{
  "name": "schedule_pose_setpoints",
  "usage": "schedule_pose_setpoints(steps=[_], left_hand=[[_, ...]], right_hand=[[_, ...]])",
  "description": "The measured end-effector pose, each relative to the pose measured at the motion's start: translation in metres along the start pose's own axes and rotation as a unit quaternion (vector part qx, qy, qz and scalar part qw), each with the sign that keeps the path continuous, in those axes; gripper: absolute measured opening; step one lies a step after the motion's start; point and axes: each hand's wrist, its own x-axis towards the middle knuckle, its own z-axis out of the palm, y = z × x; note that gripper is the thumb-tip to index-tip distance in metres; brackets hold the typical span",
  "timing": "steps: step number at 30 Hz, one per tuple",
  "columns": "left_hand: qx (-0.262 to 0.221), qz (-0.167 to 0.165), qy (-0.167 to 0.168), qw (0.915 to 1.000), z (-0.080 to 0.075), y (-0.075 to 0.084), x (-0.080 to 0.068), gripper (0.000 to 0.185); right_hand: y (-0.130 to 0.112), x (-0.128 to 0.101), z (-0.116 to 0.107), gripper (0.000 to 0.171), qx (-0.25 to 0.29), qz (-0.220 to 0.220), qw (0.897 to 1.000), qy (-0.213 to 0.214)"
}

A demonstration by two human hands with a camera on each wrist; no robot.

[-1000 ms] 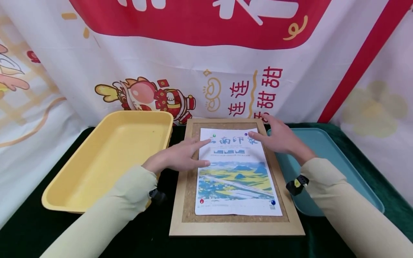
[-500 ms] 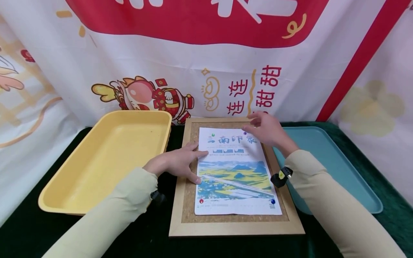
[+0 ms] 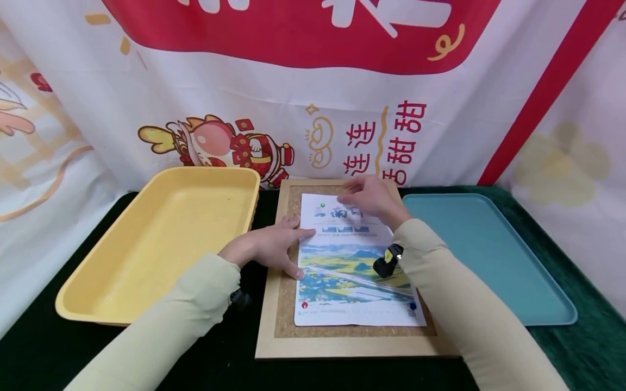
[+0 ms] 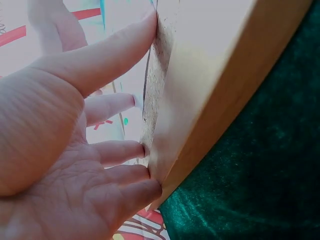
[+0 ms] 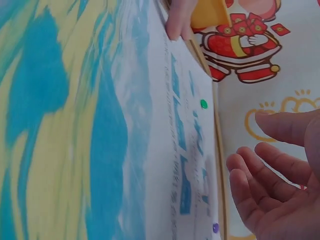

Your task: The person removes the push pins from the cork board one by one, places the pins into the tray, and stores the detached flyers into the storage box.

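A landscape poster [image 3: 357,271] lies pinned on a wood-framed cork board [image 3: 352,345]. I see a green pin [image 3: 321,205] at its top left, a red pin [image 3: 305,305] at the bottom left and a blue pin [image 3: 412,307] at the bottom right. My left hand [image 3: 271,244] rests flat on the poster's left edge, its straight fingers [image 4: 115,55] touching the cork and frame. Above the poster's title hovers my right hand [image 3: 371,200], its loosely curled fingers [image 5: 270,190] holding nothing. In the right wrist view the green pin [image 5: 203,104] and a purple pin [image 5: 215,228] lie near that hand.
A deep yellow tray [image 3: 205,171] stands left of the board and a flat teal tray [image 3: 479,244] to its right, all on dark green cloth [image 3: 577,347]. A printed banner [image 3: 313,108] hangs close behind.
My right hand has moved left from the poster's top right corner to over the title. The left hand slid slightly toward me, then stayed flat.
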Motion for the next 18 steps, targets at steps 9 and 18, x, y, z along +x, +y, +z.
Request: schedule_pose_setpoints(steps=[9, 18], left_hand=[[0.004, -0.007, -0.003, 1.0000, 0.002, 0.000, 0.001, 0.096], [0.007, -0.010, -0.003, 0.9999, 0.000, 0.003, 0.002, 0.097]], right_hand=[[0.004, 0.014, 0.025, 0.038, 0.015, -0.003, 1.000, -0.025], [0.009, 0.016, 0.032, 0.031, 0.016, -0.018, 0.999, -0.022]])
